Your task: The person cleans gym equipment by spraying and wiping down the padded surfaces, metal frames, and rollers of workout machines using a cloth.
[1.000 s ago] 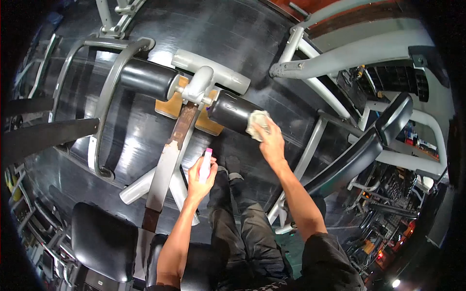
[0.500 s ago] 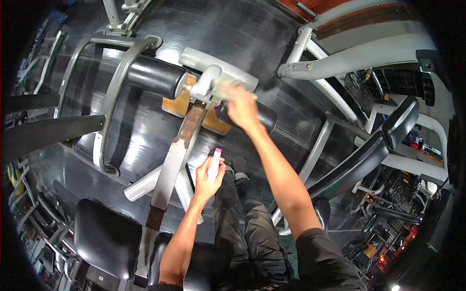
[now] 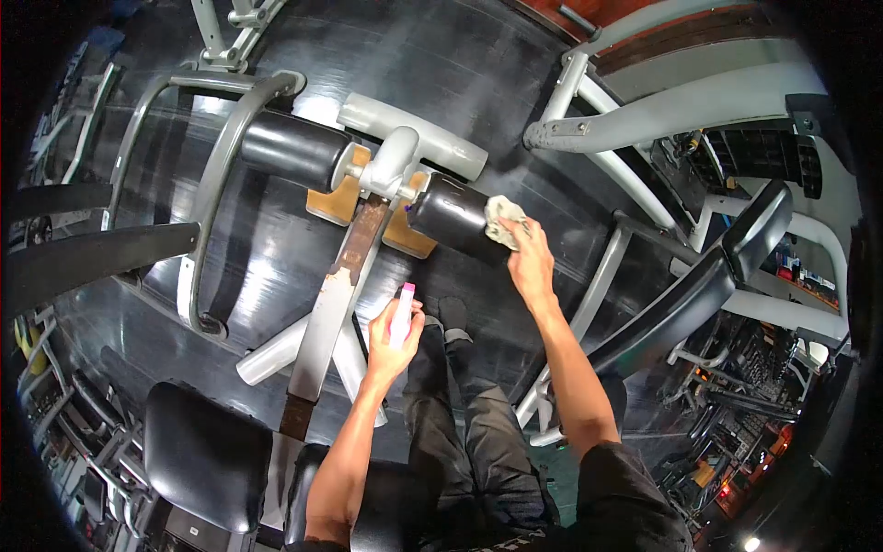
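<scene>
A pale, crumpled cloth point(image 3: 502, 221) is bunched in the fingers of my right hand point(image 3: 531, 267). It presses against the outer end of the right black padded roller point(image 3: 451, 210). My left hand point(image 3: 391, 348) is wrapped round a white bottle with a pink top point(image 3: 402, 316), held upright in front of my legs. The left padded roller point(image 3: 294, 150) sits across the grey centre post point(image 3: 394, 161) from the right one. Below the post, a worn metal beam point(image 3: 340, 276) with a rusty brown patch runs back toward me.
Tan foot plates point(image 3: 333, 201) lie under the rollers. A curved grey frame point(image 3: 230, 175) stands at left, and a black bench pad point(image 3: 662, 317) at right. Near me is a black seat pad point(image 3: 207, 455). Dark floor point(image 3: 405, 55) spreads beyond the machine.
My right hand has swept the cloth from beside the centre post rightward to the outer end of the right roller. My left hand with the bottle has stayed nearly in place.
</scene>
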Action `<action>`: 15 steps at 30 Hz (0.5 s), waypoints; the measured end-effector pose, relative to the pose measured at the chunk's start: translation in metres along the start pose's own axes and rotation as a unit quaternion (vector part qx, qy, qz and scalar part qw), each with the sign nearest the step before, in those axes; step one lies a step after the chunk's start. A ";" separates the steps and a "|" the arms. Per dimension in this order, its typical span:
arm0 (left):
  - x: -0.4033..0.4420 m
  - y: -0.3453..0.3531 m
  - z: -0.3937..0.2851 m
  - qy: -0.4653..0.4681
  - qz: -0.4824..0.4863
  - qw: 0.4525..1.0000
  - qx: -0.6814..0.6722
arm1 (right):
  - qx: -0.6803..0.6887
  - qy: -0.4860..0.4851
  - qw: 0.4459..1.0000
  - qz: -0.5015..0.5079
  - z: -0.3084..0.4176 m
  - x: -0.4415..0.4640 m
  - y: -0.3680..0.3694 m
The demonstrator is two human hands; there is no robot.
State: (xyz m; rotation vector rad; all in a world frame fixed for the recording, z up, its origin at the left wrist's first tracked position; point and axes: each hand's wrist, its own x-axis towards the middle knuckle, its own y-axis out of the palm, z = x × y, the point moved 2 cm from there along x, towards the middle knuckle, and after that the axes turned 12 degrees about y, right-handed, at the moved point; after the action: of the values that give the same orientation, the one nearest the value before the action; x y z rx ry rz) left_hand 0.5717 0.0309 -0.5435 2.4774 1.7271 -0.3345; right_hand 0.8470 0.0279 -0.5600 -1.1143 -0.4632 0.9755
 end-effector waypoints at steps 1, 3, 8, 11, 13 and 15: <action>-0.001 0.000 0.001 0.003 -0.001 1.000 -0.002 | 0.029 0.033 0.999 0.009 -0.011 -0.001 -0.002; -0.001 0.002 0.003 0.023 0.003 1.000 0.003 | 0.080 0.059 0.995 0.006 -0.034 0.003 0.000; -0.002 0.007 0.002 0.079 0.004 0.997 0.000 | 0.153 0.290 0.944 0.032 -0.077 0.048 0.014; 0.001 0.002 0.002 0.080 -0.004 0.997 0.011 | 0.207 0.258 0.944 -0.013 -0.063 0.055 0.052; 0.000 0.003 0.002 0.073 -0.007 0.997 0.013 | 0.165 0.213 0.959 -0.093 -0.041 0.040 0.060; 0.000 0.005 -0.001 0.073 -0.003 0.997 0.012 | 0.135 0.178 0.965 -0.137 -0.021 0.016 0.053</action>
State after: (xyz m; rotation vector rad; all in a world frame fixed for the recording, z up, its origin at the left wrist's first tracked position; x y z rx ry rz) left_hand 0.5765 0.0289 -0.5425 2.5735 1.7942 -0.1797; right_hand 0.8482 0.0357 -0.6189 -0.9221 -0.1769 0.5583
